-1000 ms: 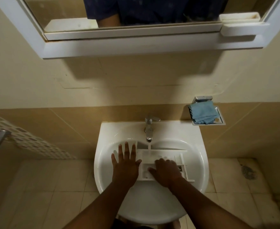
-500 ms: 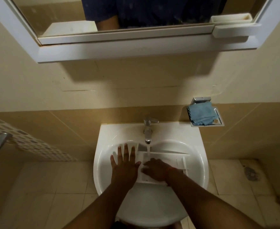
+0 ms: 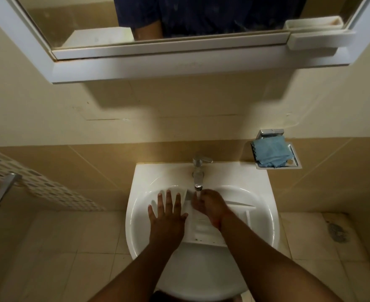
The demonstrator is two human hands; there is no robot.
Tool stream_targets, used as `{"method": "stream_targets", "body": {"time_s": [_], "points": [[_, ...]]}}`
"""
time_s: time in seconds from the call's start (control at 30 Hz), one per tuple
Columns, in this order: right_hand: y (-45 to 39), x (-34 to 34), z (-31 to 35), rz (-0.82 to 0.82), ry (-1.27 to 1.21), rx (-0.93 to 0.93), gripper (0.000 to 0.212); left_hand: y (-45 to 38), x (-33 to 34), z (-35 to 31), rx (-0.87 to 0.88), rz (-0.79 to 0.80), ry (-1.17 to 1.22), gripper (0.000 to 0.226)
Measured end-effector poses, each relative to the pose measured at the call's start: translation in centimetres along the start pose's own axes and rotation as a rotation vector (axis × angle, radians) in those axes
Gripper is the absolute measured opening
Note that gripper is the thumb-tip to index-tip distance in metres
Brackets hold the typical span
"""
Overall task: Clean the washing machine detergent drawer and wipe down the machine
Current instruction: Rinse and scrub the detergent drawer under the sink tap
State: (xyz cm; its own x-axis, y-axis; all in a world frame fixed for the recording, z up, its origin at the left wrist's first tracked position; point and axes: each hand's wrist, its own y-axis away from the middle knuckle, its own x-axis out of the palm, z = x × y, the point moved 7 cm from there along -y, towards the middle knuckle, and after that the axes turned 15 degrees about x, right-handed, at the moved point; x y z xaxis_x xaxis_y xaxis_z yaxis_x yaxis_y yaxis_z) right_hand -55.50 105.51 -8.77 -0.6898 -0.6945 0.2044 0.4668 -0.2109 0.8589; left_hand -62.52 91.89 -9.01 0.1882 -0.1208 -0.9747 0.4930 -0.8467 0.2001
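Flat, fingers spread, my left hand [image 3: 167, 216] presses the detergent drawer [image 3: 203, 231] in the sink [image 3: 264, 216]. My right hand [image 3: 209, 203] sits under the tap [image 3: 198, 171]; I cannot tell its grip.

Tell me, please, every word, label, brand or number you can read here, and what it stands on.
No readable text shows in this view.
Detergent drawer: no marking legible.
Tap: no brand visible.
Blue cloth on the wall dish: no label visible.
Mirror frame: plain.
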Motion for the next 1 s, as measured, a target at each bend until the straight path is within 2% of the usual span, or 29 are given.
{"method": "stream_targets", "body": {"time_s": [0.03,0.1,0.13,0.17,0.23,0.27,0.33,0.43,0.47,0.53,0.67,0.8,0.9,0.97,1.0], "points": [[-0.2,0.8,0.3,0.073,-0.199,0.015,0.019,0.1,0.1,0.0,-0.002,0.005,-0.005,0.068],[-0.2,1.7,0.1,0.161,-0.307,0.062,0.018,0.2,0.0,0.1,-0.008,0.016,-0.008,0.069],[0.0,1.4,-0.2,0.132,-0.168,0.063,0.018,0.2,-0.1,0.0,-0.008,0.015,-0.001,0.069],[0.2,0.6,-0.4,0.041,0.136,0.009,0.02,0.3,-0.2,0.0,-0.009,0.01,0.006,0.068],[0.5,-0.7,-1.3,-0.141,0.926,-0.128,0.026,0.2,-0.4,0.1,-0.014,-0.003,0.017,0.067],[0.6,-1.4,-2.1,-0.171,1.199,-0.162,0.029,0.2,-0.4,0.1,-0.019,-0.008,0.023,0.067],[1.1,-3.0,-3.2,-0.164,1.447,-0.152,0.04,0.2,-0.4,0.1,-0.024,-0.013,0.043,0.066],[1.5,-6.2,-3.0,-0.329,1.683,-0.051,0.062,0.3,-0.6,-0.1,-0.034,-0.032,0.06,0.063],[1.4,-6.6,-2.9,-0.365,1.714,-0.005,0.064,0.3,-0.6,-0.1,-0.037,-0.04,0.068,0.062],[0.9,-5.5,-3.2,-0.311,1.732,0.045,0.061,0.2,-0.5,-0.1,-0.04,-0.042,0.078,0.061],[0.8,-2.8,-3.6,-0.166,1.535,-0.038,0.058,0.1,-0.3,-0.1,-0.037,-0.038,0.064,0.065],[1.5,-6.9,-3.4,-0.269,1.553,-0.081,0.059,0.1,-0.3,0.1,-0.058,-0.033,0.063,0.064],[1.5,-6.1,-3.3,-0.274,1.563,-0.043,0.056,0.2,-0.4,-0.1,-0.06,-0.023,0.087,0.064],[1.2,-3.3,-2.2,-0.21,1.309,-0.095,0.042,0.2,-0.2,-0.1,-0.067,-0.012,0.095,0.064],[1.2,-2.2,-1.2,-0.198,1.041,-0.131,0.032,0.2,-0.1,-0.1,-0.063,-0.004,0.086,0.064]]}}
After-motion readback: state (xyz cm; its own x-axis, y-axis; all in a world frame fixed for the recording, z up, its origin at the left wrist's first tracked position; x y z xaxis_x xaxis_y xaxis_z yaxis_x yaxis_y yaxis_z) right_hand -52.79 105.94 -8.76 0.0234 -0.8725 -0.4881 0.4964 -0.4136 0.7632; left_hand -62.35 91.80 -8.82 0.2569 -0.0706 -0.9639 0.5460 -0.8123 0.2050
